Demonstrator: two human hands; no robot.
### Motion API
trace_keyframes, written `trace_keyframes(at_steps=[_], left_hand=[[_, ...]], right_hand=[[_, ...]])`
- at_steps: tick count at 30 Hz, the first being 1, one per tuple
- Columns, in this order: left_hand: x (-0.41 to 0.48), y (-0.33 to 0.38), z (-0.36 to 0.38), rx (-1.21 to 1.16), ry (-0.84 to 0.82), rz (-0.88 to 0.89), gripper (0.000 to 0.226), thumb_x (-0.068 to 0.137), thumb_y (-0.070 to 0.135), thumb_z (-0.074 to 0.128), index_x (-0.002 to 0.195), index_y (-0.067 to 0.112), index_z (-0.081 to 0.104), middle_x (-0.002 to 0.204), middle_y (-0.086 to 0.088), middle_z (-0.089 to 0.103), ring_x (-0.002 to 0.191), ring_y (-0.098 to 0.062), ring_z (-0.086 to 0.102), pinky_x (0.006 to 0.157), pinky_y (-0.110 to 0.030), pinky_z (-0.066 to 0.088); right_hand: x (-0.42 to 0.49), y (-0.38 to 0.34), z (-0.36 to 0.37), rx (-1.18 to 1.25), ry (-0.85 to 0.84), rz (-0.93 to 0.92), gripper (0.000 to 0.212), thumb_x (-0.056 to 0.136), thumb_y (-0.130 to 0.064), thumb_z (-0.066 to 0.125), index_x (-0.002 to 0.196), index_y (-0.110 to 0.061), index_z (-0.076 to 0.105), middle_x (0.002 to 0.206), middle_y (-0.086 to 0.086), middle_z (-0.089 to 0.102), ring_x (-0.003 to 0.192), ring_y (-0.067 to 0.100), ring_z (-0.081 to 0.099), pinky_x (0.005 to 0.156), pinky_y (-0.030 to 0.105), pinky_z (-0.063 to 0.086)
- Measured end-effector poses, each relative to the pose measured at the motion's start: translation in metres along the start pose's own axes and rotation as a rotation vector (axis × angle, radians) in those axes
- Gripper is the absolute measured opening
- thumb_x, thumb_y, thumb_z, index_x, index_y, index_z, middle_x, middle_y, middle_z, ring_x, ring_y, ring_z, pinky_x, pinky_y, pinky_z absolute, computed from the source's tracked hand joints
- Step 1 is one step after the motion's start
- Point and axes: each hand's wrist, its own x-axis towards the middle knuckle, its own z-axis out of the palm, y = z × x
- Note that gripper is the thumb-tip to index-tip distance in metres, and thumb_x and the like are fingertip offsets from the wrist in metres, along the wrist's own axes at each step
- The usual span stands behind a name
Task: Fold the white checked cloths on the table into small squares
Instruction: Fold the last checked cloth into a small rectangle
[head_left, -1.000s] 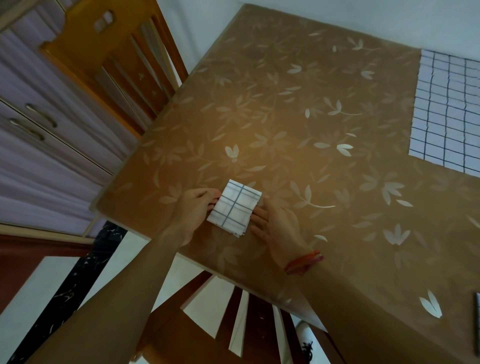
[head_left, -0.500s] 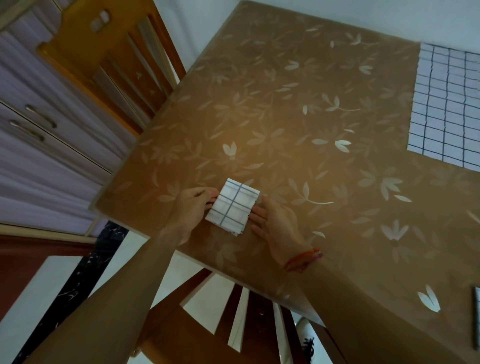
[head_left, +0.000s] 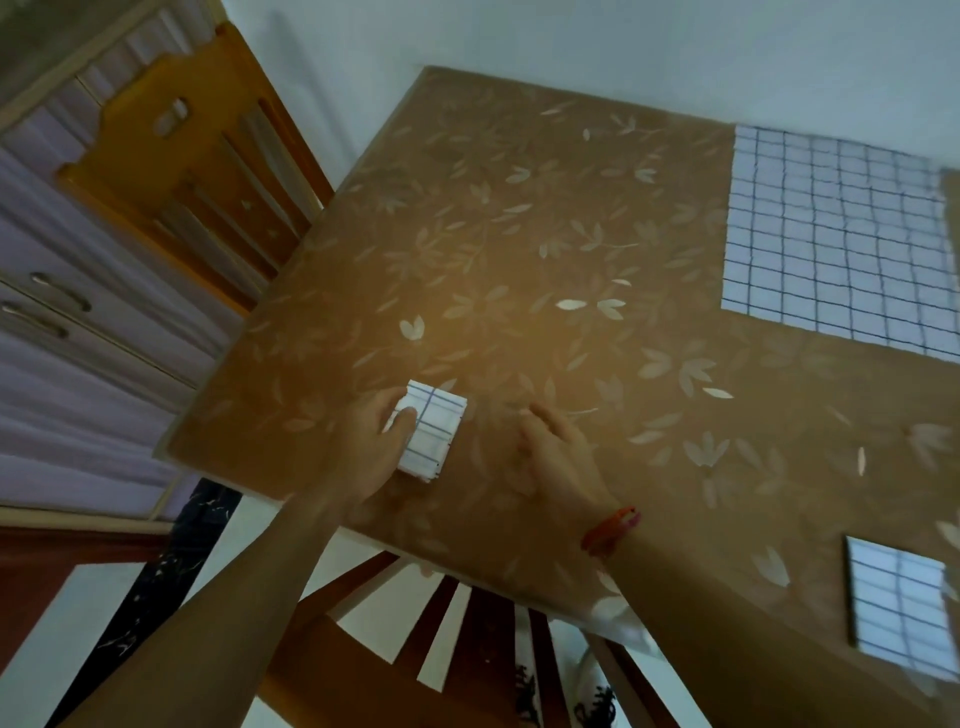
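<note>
Small folded cloth near front-left corner of table, lying flat, white w/ blue check lines, folded into a compact wad, a bit longer than wide. Left hand gripping its left edge: thumb on top of cloth, other fingers tucked at/under the side, so closed on the cloth. Right hand just beside cloth on its right, not touching, fingers loosely spread & slightly curled, palm down over tabletop, holding nothing. Blurred, so exact finger contact w/ table hard to tell. Red thread band on right wrist.

Big unfolded cloth spread flat at far-right of table, well apart from hands, running off right edge of frame. Another folded cloth at near-right, lying flat close to table's front edge, partly cut off by frame.

Table covered in brown sheet w/ pale leaf pattern. Wooden chair at table's left side, back slats visible. Second chair under front edge, betw. the forearms. Pale cabinet w/ drawers at far left, metal handles.
</note>
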Motion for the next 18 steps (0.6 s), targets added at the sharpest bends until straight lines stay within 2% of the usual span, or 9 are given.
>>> trace_keyframes(at_steps=[1, 3, 5, 7, 11, 14, 18], left_hand=[[-0.002, 0.007, 0.003, 0.045, 0.007, 0.048, 0.023, 0.096, 0.028, 0.052, 0.117, 0.024, 0.059, 0.11, 0.012, 0.06, 0.101, -0.006, 0.058, 0.082, -0.021, 0.051], [-0.01, 0.026, 0.01, 0.115, 0.005, 0.125, 0.029, 0.096, 0.024, 0.054, 0.125, 0.017, 0.056, 0.115, 0.009, 0.055, 0.102, -0.003, 0.054, 0.082, -0.01, 0.041], [-0.016, 0.044, 0.021, 0.189, 0.004, 0.204, 0.035, 0.095, 0.025, 0.056, 0.128, 0.013, 0.055, 0.123, 0.002, 0.053, 0.111, -0.01, 0.049, 0.091, -0.015, 0.035], [-0.02, 0.06, 0.031, 0.278, -0.02, 0.26, 0.044, 0.095, 0.034, 0.054, 0.132, 0.01, 0.053, 0.136, -0.003, 0.05, 0.125, -0.019, 0.043, 0.101, -0.026, 0.029], [-0.027, 0.099, 0.055, 0.385, -0.073, 0.365, 0.051, 0.096, 0.039, 0.05, 0.139, 0.013, 0.046, 0.146, 0.002, 0.037, 0.135, -0.014, 0.029, 0.105, -0.025, 0.025], [-0.035, 0.131, 0.077, 0.404, -0.084, 0.461, 0.052, 0.096, 0.041, 0.049, 0.14, 0.015, 0.043, 0.146, 0.003, 0.034, 0.133, -0.013, 0.028, 0.105, -0.03, 0.035], [-0.043, 0.17, 0.11, 0.464, -0.118, 0.57, 0.057, 0.094, 0.047, 0.043, 0.139, 0.013, 0.044, 0.144, -0.001, 0.038, 0.133, -0.016, 0.03, 0.105, -0.024, 0.022]], right_hand=[[-0.004, -0.001, -0.01, -0.055, 0.005, -0.029, 0.025, 0.097, -0.04, 0.051, 0.12, -0.037, 0.059, 0.116, -0.013, 0.062, 0.108, 0.01, 0.06, 0.092, 0.031, 0.051], [-0.016, -0.008, -0.029, -0.204, 0.026, -0.088, 0.046, 0.097, -0.045, 0.049, 0.14, -0.028, 0.046, 0.133, -0.007, 0.057, 0.118, 0.011, 0.055, 0.098, 0.029, 0.047], [-0.025, -0.013, -0.05, -0.292, 0.044, -0.148, 0.056, 0.097, -0.046, 0.048, 0.147, -0.024, 0.038, 0.144, -0.002, 0.049, 0.126, 0.012, 0.05, 0.105, 0.031, 0.042], [-0.033, -0.017, -0.07, -0.351, 0.057, -0.197, 0.056, 0.098, -0.044, 0.048, 0.148, -0.024, 0.035, 0.147, -0.001, 0.046, 0.13, 0.014, 0.047, 0.107, 0.034, 0.041], [-0.049, -0.025, -0.116, -0.538, 0.135, -0.304, 0.056, 0.098, -0.05, 0.044, 0.148, -0.026, 0.033, 0.145, -0.002, 0.047, 0.128, 0.018, 0.049, 0.105, 0.042, 0.043], [-0.063, -0.031, -0.156, -0.618, 0.202, -0.349, 0.051, 0.097, -0.048, 0.045, 0.144, -0.03, 0.035, 0.137, -0.002, 0.051, 0.117, 0.014, 0.052, 0.1, 0.036, 0.043], [-0.082, -0.032, -0.211, -0.706, 0.302, -0.364, 0.054, 0.097, -0.049, 0.044, 0.146, -0.029, 0.034, 0.142, -0.001, 0.047, 0.128, 0.016, 0.045, 0.101, 0.028, 0.035]])
